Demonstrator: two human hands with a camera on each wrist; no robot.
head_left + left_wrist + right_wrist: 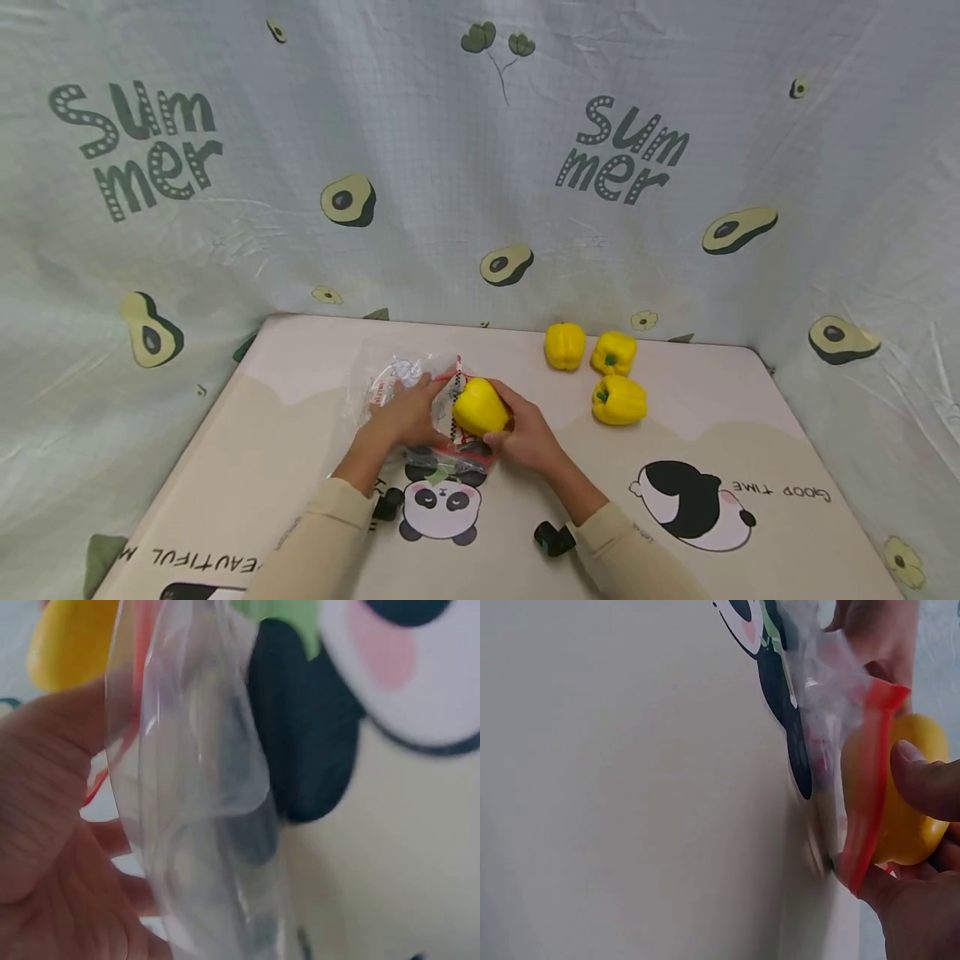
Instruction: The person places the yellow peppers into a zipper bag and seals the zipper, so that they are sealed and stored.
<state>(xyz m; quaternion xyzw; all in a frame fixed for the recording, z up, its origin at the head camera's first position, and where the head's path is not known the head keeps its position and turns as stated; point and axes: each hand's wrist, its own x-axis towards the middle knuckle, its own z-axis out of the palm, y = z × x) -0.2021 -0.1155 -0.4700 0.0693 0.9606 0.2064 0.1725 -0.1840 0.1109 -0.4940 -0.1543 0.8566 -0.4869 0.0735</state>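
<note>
In the head view a clear zip bag [467,463] with a red strip and printing lies over the panda picture. My left hand [408,414] holds the bag near its mouth; in the left wrist view its thumb lies along the clear plastic [202,795]. A yellow bell pepper [480,406] is gripped by my right hand [531,435] at the mouth of the bag. From the right wrist, the red strip [871,787] crosses in front of part of the pepper [915,825], with thumb and fingers around it. How far the pepper sits inside is unclear.
To the right at the back are three more yellow bell peppers: one upright [565,347], one with its stem facing me [614,353], and one on its side [619,400]. A printed curtain [420,150] hangs behind the table [712,400].
</note>
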